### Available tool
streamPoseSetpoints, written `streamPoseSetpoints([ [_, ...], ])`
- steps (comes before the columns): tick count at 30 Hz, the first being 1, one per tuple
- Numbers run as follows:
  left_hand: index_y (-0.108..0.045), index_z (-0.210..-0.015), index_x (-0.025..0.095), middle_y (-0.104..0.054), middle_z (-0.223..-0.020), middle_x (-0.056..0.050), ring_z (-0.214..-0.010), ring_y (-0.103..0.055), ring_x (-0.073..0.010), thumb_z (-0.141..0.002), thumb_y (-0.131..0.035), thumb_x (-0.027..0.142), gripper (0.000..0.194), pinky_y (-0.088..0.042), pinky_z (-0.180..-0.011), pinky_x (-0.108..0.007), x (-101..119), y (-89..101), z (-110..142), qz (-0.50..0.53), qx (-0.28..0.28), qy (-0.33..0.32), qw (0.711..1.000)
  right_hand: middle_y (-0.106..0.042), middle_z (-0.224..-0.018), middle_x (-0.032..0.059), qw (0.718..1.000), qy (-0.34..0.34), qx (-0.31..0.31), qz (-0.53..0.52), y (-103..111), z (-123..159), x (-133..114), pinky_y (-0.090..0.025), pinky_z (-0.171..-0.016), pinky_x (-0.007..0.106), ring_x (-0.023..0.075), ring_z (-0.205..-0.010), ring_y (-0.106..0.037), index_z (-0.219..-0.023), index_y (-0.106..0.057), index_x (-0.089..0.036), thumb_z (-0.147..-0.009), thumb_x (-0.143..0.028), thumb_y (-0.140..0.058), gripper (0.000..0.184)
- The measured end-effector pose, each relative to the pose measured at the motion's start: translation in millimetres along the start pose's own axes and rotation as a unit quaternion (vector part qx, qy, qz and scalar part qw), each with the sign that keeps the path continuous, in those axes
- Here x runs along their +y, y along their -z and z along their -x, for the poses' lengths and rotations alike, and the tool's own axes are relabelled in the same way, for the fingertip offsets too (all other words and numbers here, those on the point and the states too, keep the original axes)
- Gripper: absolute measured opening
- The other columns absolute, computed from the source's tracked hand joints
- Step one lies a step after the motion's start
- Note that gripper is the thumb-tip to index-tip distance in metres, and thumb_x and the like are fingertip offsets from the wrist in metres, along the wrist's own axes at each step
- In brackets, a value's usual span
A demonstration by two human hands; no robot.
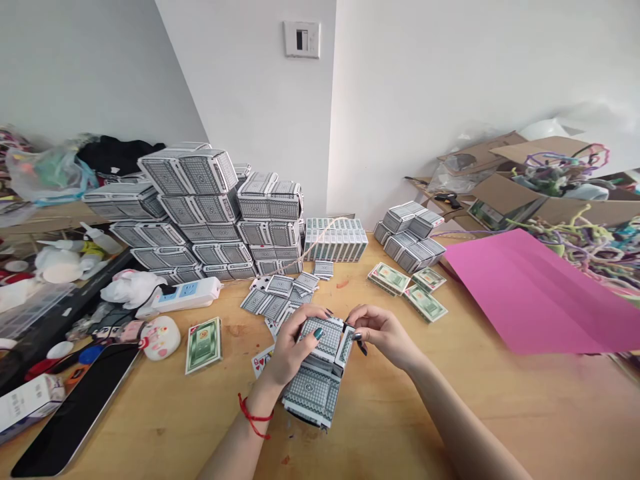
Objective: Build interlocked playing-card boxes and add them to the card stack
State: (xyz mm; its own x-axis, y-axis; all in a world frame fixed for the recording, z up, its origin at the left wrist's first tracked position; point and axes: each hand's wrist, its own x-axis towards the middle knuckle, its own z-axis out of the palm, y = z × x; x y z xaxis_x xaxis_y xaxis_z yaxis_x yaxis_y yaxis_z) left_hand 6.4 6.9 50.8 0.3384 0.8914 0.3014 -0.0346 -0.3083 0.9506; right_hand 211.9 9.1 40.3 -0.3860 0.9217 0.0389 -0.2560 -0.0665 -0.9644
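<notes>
Card block point(311, 393) sits directly between the two hands, partly under the left. Long axis runs away from the wearer, far end leaning slightly right. Can't tell whether it rests on the table point(390, 427) or is held just above it.

Left hand point(293, 340): half curled round the block's far half from the left, thumb flat on top, fingers over the far edge. Firm hold by the look of it.

Right hand point(379, 332): thumb and index pinched at the far end of a narrow card strip point(343, 351) on the block's right edge, other fingers curled in. Can't tell if the strip is fully seated or loose.

Key relation: strip lies just left of the right fingertips, roughly parallel to the block's long axis. Right hand is the nearer one to it; left has the main body.

Around: loose cards point(280, 293) beyond the left hand, queen card point(261, 362) just left of its wrist, partly hidden. Green card box point(204, 345) farther left. Big block stack point(200, 173) beyond and left; smaller stack point(410, 243) beyond the right hand. Pink sheet point(545, 300) well right of it.
</notes>
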Motion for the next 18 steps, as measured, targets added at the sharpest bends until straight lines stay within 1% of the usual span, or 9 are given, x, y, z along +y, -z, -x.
streamPoseSetpoints([
  [6, -0.058, -0.094, 0.019, -0.056, -0.101, -0.007, -0.1, -0.049, -0.0233, -0.075, -0.043, 0.019, 0.024, -0.036, -0.091, -0.036, 1.3, -0.6, -0.2, -0.015, -0.007, 0.001, 1.0, -0.056, -0.067, 0.0008, 1.0, 0.0, -0.007, -0.006, 0.3, 0.7, 0.5, -0.045, -0.042, 0.02, 0.0099, -0.054, -0.05, -0.079, -0.061, -0.015, -0.068, -0.028, -0.072, 0.02],
  [11, -0.057, -0.094, 0.019, -0.055, -0.101, -0.007, -0.099, -0.049, -0.0241, -0.076, -0.046, 0.021, 0.021, -0.037, -0.09, -0.035, 2.4, -0.2, 1.3, -0.014, -0.015, -0.007, 1.0, -0.057, -0.068, 0.0007, 1.0, 0.0, -0.004, 0.007, 0.5, 0.0, 2.7, -0.044, -0.041, 0.019, 0.009, -0.053, -0.05, -0.079, -0.06, -0.015, -0.068, -0.028, -0.073, 0.021],
  [13, -0.055, -0.096, 0.02, -0.054, -0.102, -0.006, -0.097, -0.049, -0.0229, -0.077, -0.048, 0.022, 0.021, -0.037, -0.088, -0.033, 2.2, -1.1, 2.8, -0.002, -0.009, 0.014, 1.0, -0.056, -0.067, 0.0005, 0.999, -0.007, 0.002, 0.036, 2.0, -0.6, 4.2, -0.042, -0.039, 0.018, 0.0079, -0.051, -0.049, -0.08, -0.061, -0.015, -0.068, -0.03, -0.072, 0.022],
  [16, -0.05, -0.107, 0.021, -0.053, -0.104, -0.005, -0.093, -0.05, -0.0207, -0.077, -0.054, 0.027, 0.031, -0.039, -0.083, -0.03, 1.8, -3.5, 4.4, 0.023, 0.002, 0.055, 0.998, -0.057, -0.069, 0.0009, 0.995, -0.016, 0.016, 0.096, 5.6, -1.0, 5.4, -0.039, -0.034, 0.016, 0.0055, -0.045, -0.047, -0.08, -0.064, -0.014, -0.071, -0.035, -0.069, 0.024],
  [18, -0.048, -0.111, 0.021, -0.053, -0.104, -0.006, -0.093, -0.05, -0.0205, -0.077, -0.055, 0.028, 0.036, -0.04, -0.083, -0.029, 1.7, -4.6, 4.6, 0.03, 0.013, 0.066, 0.997, -0.058, -0.073, 0.0031, 0.992, -0.018, 0.02, 0.122, 7.4, -0.8, 4.7, -0.043, -0.035, 0.018, 0.0069, -0.046, -0.051, -0.081, -0.066, -0.014, -0.073, -0.039, -0.065, 0.027],
])
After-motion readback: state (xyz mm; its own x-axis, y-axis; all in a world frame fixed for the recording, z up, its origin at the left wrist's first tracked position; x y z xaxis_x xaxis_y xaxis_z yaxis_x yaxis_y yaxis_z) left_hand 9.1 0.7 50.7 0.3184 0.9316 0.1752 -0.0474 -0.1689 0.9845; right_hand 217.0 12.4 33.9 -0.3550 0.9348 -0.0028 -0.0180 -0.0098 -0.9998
